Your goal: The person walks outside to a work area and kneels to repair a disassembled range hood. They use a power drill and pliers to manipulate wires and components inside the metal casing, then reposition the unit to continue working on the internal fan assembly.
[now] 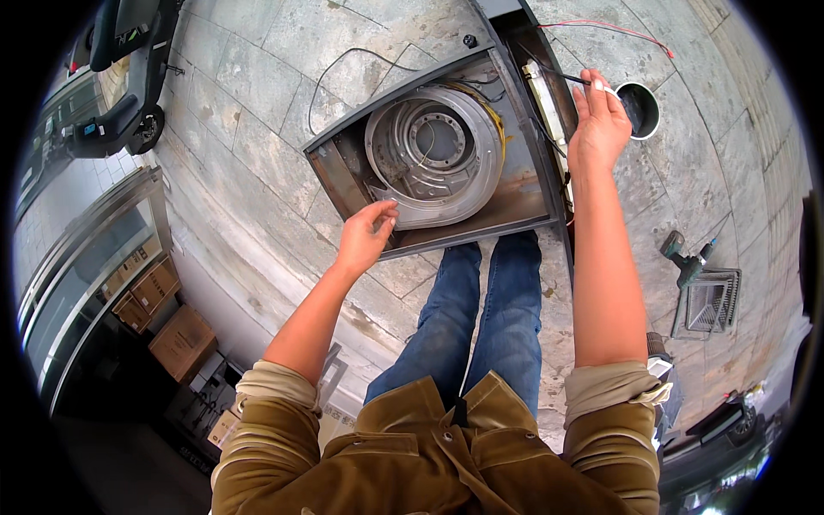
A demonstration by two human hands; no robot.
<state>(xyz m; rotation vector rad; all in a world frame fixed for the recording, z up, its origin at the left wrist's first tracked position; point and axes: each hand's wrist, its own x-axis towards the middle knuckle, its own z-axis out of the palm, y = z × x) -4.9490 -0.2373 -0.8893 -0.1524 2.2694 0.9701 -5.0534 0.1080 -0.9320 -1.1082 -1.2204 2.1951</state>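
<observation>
In front of me lies an open grey metal cabinet (330, 172) with a round silver metal housing (481, 184) inside it. My left hand (365, 236) is over the cabinet's near left edge, fingers pinched together by the housing's rim. A small translucent piece seems to be at its fingertips, too unclear to name. Raised over the cabinet's right side, my right hand (598, 124) pinches a thin black cable (566, 77), which runs left toward the cabinet's narrow side compartment (562, 129). Yellow wires (496, 120) curve along the housing's right rim.
A round white-rimmed container (654, 112) stands right of my right hand. Farther right, a cordless drill (687, 257) lies by a grey basket (730, 292). A red wire (618, 30) lies on the paving at the top. Cardboard boxes (183, 343) and a scooter (129, 120) are at left.
</observation>
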